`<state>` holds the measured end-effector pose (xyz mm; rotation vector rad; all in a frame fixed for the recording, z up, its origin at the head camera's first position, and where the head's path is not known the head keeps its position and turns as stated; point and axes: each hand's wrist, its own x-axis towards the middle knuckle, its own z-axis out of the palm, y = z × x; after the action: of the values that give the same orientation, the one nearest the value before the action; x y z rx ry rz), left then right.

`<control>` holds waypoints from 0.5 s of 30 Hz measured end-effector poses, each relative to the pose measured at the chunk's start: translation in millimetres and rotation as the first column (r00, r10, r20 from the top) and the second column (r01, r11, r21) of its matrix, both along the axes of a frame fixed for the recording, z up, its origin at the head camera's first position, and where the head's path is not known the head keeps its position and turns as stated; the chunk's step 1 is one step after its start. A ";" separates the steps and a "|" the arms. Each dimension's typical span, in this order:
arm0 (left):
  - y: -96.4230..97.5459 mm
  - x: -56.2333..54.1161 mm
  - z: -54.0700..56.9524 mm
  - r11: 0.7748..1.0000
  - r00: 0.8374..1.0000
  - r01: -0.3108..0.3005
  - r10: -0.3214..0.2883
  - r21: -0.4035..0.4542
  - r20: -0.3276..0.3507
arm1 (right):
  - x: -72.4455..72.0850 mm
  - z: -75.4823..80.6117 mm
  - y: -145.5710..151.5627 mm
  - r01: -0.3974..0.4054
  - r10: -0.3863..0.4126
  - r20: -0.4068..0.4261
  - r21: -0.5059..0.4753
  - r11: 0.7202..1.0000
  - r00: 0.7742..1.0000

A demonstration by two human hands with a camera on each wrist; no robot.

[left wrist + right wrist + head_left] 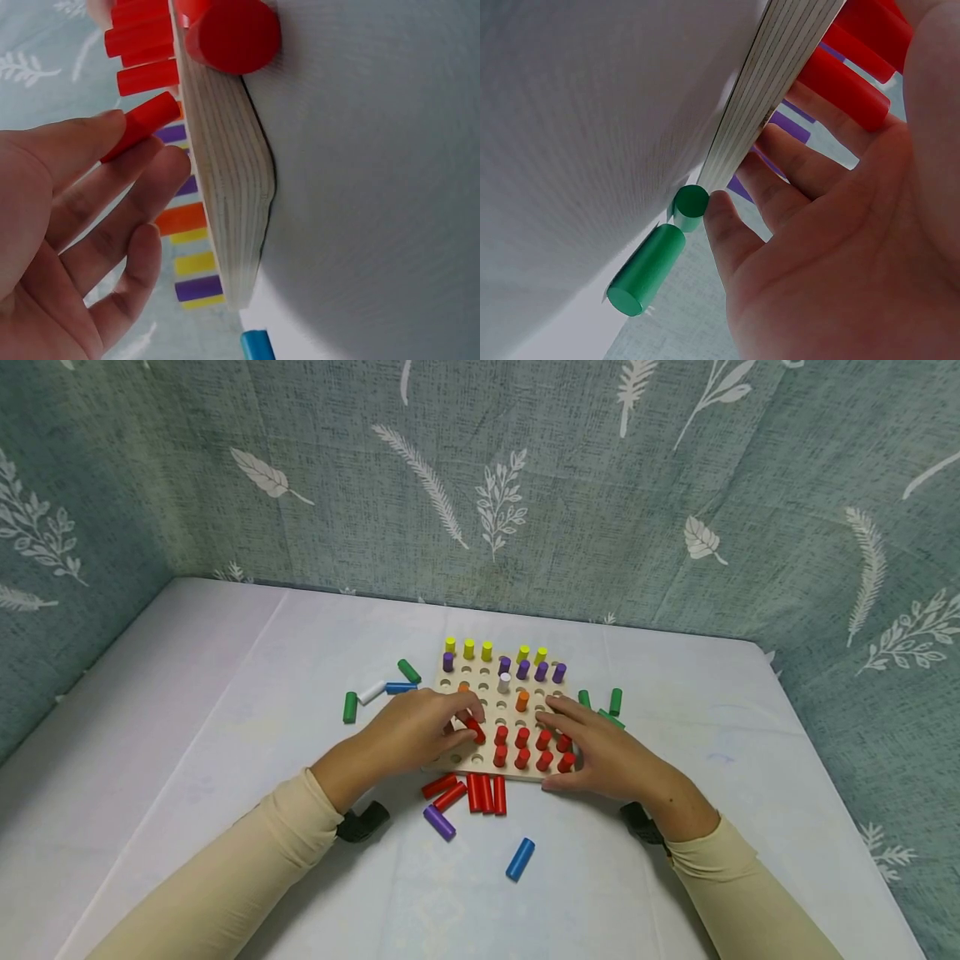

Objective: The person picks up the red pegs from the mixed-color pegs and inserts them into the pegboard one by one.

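A wooden pegboard (450, 766) lies on the table, with yellow and purple pegs along its far rows, a white peg (504, 682) and orange pegs mid-board, and red pegs in the two near rows. Over its near left part my left hand (420, 732) pinches a red peg (142, 124) between thumb and fingertips; the peg is tilted, its lower end close to the board. My right hand (609, 755) rests at the board's right edge, fingers extended over it and thumb by the near corner. In the right wrist view its fingertips touch the board's edge (776, 82).
Several loose red pegs (487, 795) lie before the board, with a purple peg (439, 822) and a blue peg (521, 859) nearer. Green, white and blue pegs (401, 688) lie left of it; green pegs (616, 702) lie right. A leaf-patterned cloth (450, 485) hangs behind the table.
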<state>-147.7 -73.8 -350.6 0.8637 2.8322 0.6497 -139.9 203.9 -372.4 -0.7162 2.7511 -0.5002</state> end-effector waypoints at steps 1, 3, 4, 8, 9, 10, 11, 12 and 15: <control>0.1 0.2 0.3 1.000 1.000 -0.003 0.003 -0.003 0.005 | 0.0 0.1 -0.1 0.000 0.000 0.000 0.000 1.000 1.000; 0.4 0.0 0.1 1.000 1.000 -0.007 0.007 -0.010 0.011 | -0.1 0.1 -0.2 0.000 0.000 0.000 0.000 1.000 1.000; 0.6 -0.1 0.0 1.000 1.000 -0.006 0.007 -0.014 0.013 | -0.1 0.2 -0.2 0.000 0.000 0.001 -0.001 1.000 1.000; 1.1 -0.8 -1.1 1.000 1.000 -0.001 0.002 -0.026 0.015 | 0.0 0.5 -0.1 -0.002 0.002 0.004 -0.004 1.000 1.000; 1.3 -0.9 -1.4 1.000 1.000 0.001 0.000 -0.028 0.015 | 0.1 0.5 -0.1 -0.001 0.001 0.007 -0.004 1.000 1.000; 1.4 -0.9 -1.6 1.000 1.000 0.002 -0.001 -0.030 0.015 | 0.1 0.5 -0.1 -0.001 0.001 0.007 -0.004 1.000 1.000; 1.5 -0.9 -1.9 0.999 1.000 0.002 -0.001 -0.032 0.015 | 0.1 0.5 0.0 -0.003 0.003 0.007 -0.004 1.000 1.000; 1.7 -0.9 -2.1 0.999 1.000 0.002 -0.002 -0.033 0.016 | 0.1 0.5 0.1 -0.003 0.003 0.007 -0.004 1.000 1.000; 2.2 -0.6 -2.6 0.999 1.000 0.002 -0.002 -0.035 0.017 | 0.0 0.4 0.5 -0.008 0.008 0.003 -0.007 1.000 1.000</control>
<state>-148.3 -71.5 -353.2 0.8508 2.8184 0.6024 -139.9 204.4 -372.0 -0.7270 2.7435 -0.5090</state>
